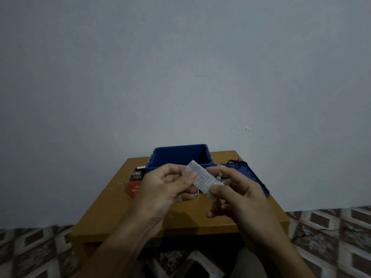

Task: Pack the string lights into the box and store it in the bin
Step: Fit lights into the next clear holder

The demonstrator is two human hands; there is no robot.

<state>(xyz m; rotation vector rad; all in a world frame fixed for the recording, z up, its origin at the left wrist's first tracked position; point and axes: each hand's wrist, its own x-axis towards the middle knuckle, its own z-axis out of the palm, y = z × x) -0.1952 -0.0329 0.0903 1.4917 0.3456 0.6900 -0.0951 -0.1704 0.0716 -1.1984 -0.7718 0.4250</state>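
At frame centre, the left hand (166, 187) fingers pinch the blurred clear string lights case (202, 180) by its upper end, the right hand (241, 195) fingers grip its lower end, and the hands half hide the red box (135, 190).

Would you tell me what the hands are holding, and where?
A clear plastic case: the left hand pinches its upper end, the right hand grips its lower end.

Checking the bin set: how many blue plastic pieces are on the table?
2: the open bin at the back, the flat lid right of it, partly behind the right hand.
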